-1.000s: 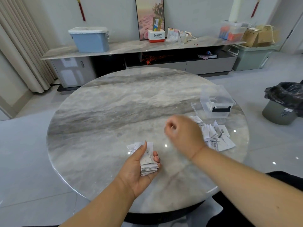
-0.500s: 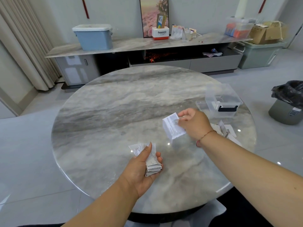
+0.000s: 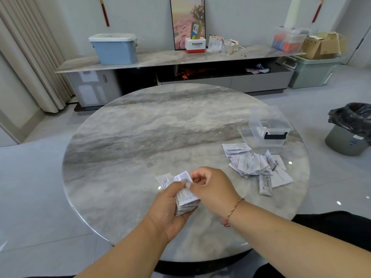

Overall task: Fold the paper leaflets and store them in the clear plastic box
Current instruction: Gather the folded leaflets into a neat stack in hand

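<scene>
1. Stack of folded leaflets (image 3: 183, 199), held above the near part of the round marble table (image 3: 124, 149).
2. Left hand (image 3: 168, 207), palm up, fingers curled round the stack, thumb pressed on top.
3. Right hand (image 3: 210, 187), fingers bent, pinching the top leaflet at its upper edge; red string bracelet (image 3: 232, 212) at the wrist.
4. Loose leaflets (image 3: 255, 167), scattered in a heap on the table's right side.
5. Clear plastic box (image 3: 269, 131), black-handled, open, just beyond the heap near the table's right edge.
6. Black-lined bin (image 3: 351, 127) on the floor, farther right.
</scene>
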The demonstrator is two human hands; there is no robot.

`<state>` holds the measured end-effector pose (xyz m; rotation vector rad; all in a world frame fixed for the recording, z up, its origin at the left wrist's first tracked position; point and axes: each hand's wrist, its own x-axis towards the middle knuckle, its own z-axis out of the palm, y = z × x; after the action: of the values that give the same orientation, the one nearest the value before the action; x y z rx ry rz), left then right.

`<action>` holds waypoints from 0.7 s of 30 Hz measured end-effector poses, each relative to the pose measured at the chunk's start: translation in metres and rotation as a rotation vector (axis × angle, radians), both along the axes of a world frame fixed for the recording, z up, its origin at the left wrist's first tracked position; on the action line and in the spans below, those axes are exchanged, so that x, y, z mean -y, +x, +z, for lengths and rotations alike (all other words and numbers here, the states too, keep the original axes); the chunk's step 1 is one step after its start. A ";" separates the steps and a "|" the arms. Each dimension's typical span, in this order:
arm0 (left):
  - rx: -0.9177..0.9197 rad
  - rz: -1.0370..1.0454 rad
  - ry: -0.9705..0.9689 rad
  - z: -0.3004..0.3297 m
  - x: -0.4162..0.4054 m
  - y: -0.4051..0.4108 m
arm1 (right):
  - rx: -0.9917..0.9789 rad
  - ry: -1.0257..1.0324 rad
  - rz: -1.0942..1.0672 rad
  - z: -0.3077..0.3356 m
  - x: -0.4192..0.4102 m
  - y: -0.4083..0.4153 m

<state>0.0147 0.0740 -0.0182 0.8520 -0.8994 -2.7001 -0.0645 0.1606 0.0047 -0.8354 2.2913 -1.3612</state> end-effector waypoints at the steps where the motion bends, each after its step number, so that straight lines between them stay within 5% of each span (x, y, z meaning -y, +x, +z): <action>1: 0.021 -0.018 -0.005 0.000 0.001 0.001 | -0.091 0.053 0.076 0.004 -0.003 -0.002; 6: 0.051 -0.208 -0.039 0.004 -0.001 0.005 | -0.641 0.362 0.590 0.013 -0.013 -0.007; 12: -0.035 -0.228 0.023 0.007 -0.005 0.008 | -0.740 0.242 0.548 -0.003 -0.010 -0.006; 16: -0.007 -0.243 0.110 0.007 -0.010 0.006 | -0.533 0.243 0.633 0.005 -0.018 -0.011; 18: -0.007 -0.196 0.156 0.006 -0.011 0.001 | -0.456 0.183 0.410 0.009 -0.028 -0.039; 21: 0.007 -0.140 0.182 0.005 -0.011 -0.003 | -0.663 0.317 -0.070 0.008 -0.054 -0.096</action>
<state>0.0115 0.0850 -0.0132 0.8631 -0.7492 -2.9387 -0.1608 0.2144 0.0123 -1.2367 2.9430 -0.7661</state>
